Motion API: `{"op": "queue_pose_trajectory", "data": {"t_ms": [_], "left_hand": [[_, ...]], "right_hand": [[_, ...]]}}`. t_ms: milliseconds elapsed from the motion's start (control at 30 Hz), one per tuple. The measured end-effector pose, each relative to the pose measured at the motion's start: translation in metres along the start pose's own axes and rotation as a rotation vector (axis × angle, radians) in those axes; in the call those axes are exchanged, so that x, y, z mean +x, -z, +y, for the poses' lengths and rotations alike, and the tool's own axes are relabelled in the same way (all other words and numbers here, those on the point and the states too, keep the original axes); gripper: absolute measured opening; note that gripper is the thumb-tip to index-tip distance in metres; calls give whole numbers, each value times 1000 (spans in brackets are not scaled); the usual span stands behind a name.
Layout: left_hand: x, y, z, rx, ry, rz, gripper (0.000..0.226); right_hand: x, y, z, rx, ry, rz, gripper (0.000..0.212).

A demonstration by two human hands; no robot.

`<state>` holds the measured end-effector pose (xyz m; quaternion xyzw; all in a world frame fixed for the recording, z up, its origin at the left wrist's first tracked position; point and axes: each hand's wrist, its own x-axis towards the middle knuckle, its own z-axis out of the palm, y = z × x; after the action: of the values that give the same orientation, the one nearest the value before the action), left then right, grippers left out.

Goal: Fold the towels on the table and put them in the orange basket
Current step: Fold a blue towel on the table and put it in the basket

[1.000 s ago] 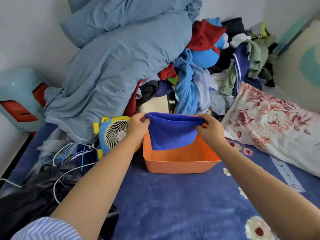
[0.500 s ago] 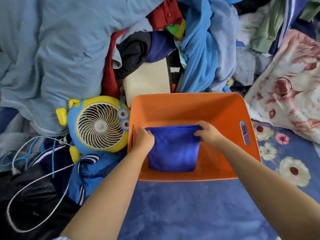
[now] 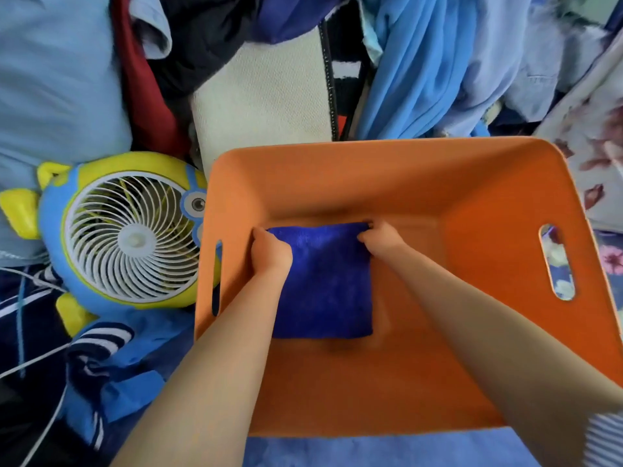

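A folded blue towel (image 3: 323,284) lies flat on the floor of the orange basket (image 3: 488,203), toward its left side, as a person reaches in with both arms. The left hand (image 3: 269,254) sits at the towel's far left corner and the right hand (image 3: 382,241) at its far right corner; the fingers of both hands are curled down over the far edge and appear to grip the cloth, though the fingertips themselves are hidden behind the knuckles. The towel looks neatly squared, its near edge straight and clear of the basket wall.

Judging from this view, one towel is folded and set in place, with only the letting go left to finish that step. No other towel shows inside the basket. Whether more towels wait to be folded cannot be told: behind the basket rises a heap of clothing and bedding (image 3: 421,62), and none of it can be picked out as a towel. A blue-and-yellow cartoon fan (image 3: 131,237) lies just beside the basket's left wall, and a floral pillow (image 3: 593,146) at its right.
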<state>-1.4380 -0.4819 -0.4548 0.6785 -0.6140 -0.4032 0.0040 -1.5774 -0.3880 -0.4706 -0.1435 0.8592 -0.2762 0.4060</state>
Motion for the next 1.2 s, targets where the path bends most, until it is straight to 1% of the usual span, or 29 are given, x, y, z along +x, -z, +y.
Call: {"op": "queue_pose_trajectory", "data": {"t_ms": [100,167,200,233,267,333,367,400,433,467,500,533,600,733,933,1067,1200], "left_hand": [[2,0,2,-45,-117,50,37],[4,-3,-2,-70,-176,69,47],[5,-5,-6,-81,-204,78,53],[2,-6,-10,-77,-247,105,58],[-3,-8,-15,-31,-344,161,60],[-12,-16,-27,175,-676,289,54],[-15,-20,-34,331,-842,281,50],[-17,-23,-40,511,-961,188,48],[-17,-26,-46,653,-1000,65,48],[-14,-30,-53,746,-967,-35,51],[-11,-32,-58,787,-909,-71,53],[-9,-34,-63,814,-864,-69,56],[-7,-37,-68,853,-830,-67,60],[2,-37,-68,889,-803,-88,61],[20,-31,-57,960,-739,-95,64],[16,-31,-53,957,-669,-148,63],[6,-19,-33,1018,-597,-237,62]], "right_hand": [[5,-5,2,169,21,65,46],[3,-6,3,292,71,98,48],[1,-5,5,267,107,111,47],[-3,-4,7,167,145,127,47],[-8,-2,10,14,191,153,45],[-23,-2,19,-314,367,194,38],[-31,-5,24,-453,480,162,37],[-39,-9,30,-586,569,93,38],[-44,-15,38,-704,620,18,43],[-47,-20,45,-804,621,-38,49],[-49,-24,51,-866,578,-69,55],[-49,-27,56,-891,520,-83,58],[-47,-33,60,-883,447,-108,60],[-36,-44,55,-882,443,-137,59],[-23,-50,40,-858,390,-168,59],[-25,-52,35,-1050,390,-129,62],[-33,-39,22,-1161,358,-191,63]]}}
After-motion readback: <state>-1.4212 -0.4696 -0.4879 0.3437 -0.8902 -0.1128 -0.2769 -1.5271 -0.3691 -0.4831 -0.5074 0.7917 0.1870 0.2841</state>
